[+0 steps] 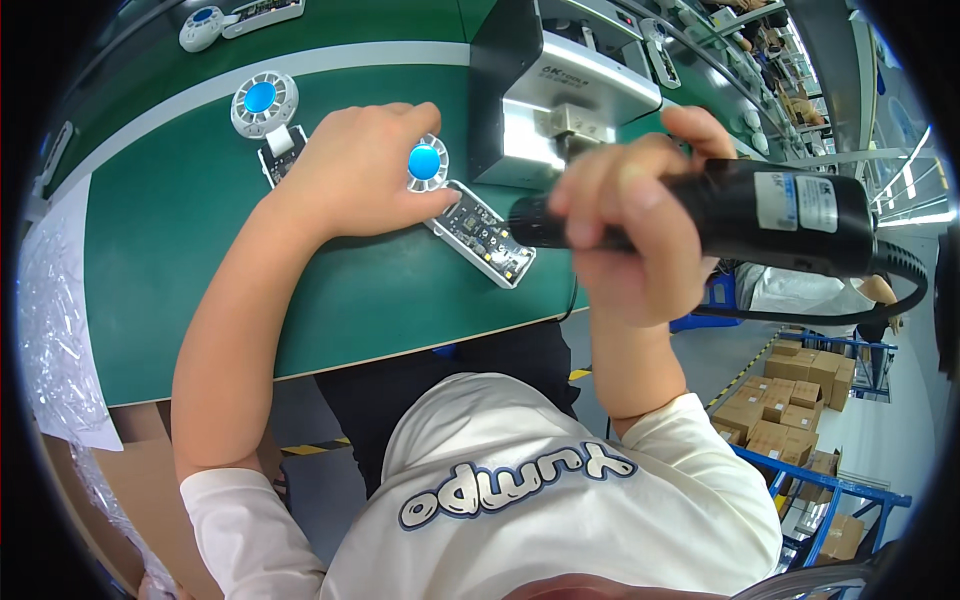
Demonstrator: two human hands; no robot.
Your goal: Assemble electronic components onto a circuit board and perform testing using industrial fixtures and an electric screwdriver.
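Note:
My left hand [365,165] is closed around a small white handheld device, whose round end has a blue disc [424,162] ringed by slots. The device's open housing [485,238] shows a circuit board and points toward the table's near edge. My right hand [640,225] wraps around a black corded electric screwdriver [790,212], slightly blurred. The screwdriver lies nearly level, its dark nose overlapping the board's right side in the picture. I cannot tell whether its bit touches the board. Beside my left wrist lies a second such device [262,103], its board partly hidden.
A silver and black box-shaped machine [590,85] stands at the table's far side. More white devices [203,28] lie beyond the pale strip. The green table [170,300] has plastic wrap [55,290] at its left edge. Cardboard boxes [780,405] are stacked at right.

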